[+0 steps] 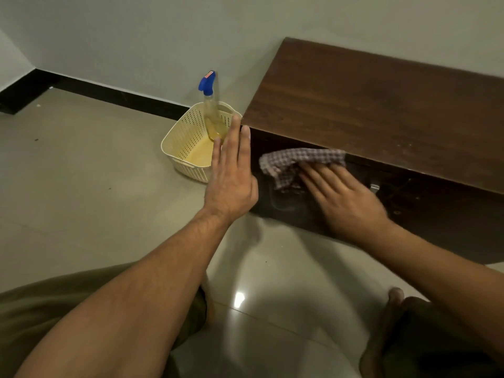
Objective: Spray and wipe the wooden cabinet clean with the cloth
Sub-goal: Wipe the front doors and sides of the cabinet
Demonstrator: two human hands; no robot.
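Note:
A low dark wooden cabinet (381, 105) stands against the wall on the right. My right hand (343, 197) presses a checked cloth (297, 159) flat against the cabinet's front panel, just under the top edge; the hand is blurred. My left hand (231, 170) is held flat with straight fingers at the cabinet's left corner, holding nothing. A clear spray bottle (212, 110) with a blue trigger head and yellowish liquid stands in a cream perforated basket (185, 148) on the floor, just beyond my left fingertips.
A metal handle (374, 186) sits on the cabinet front right of my right hand. Glossy tiled floor (81, 173) spreads to the left. A black skirting (109, 94) runs along the wall. My knees and a bare foot (395, 296) are at the bottom.

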